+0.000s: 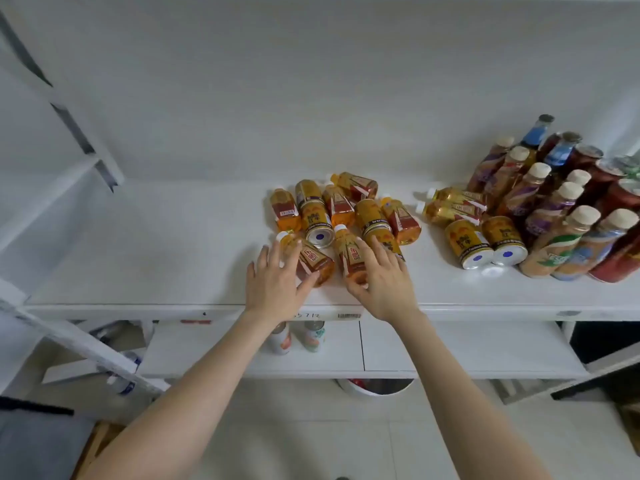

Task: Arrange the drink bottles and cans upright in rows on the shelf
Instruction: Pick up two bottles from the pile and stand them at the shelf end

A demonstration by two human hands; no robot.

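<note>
Hands both down on the front of the heap: left hand (273, 278) lies over a lying orange tea bottle (311, 259), fingers (265, 256) spread and loosely draped, thumb along the bottle's base end; not closed round it yet. Right hand (382, 284) same on the second orange tea bottle (349, 258), fingers fanned over its side, thumb by the base, grip not closed. Both bottles lie on their sides near the front edge of the white shelf (156, 258), caps pointing away w/ the rest of the pile just behind: more tea bottles plus gold cans (317, 221) also tipped over, all touching. Further right, two more gold cans (486, 242) and 2 bottles lying, then a block of upright cork-coloured-cap bottles (550, 199) and red cans at the far right. Left half of shelf bare = room for rows. Judgement: step is grab-and-stand, task early. To do well: wrap fingers round mid-body, not the label edge, lift clear of neighbours before rotating so round cans don't roll off the front; set base flat, start row at back-left.
</note>
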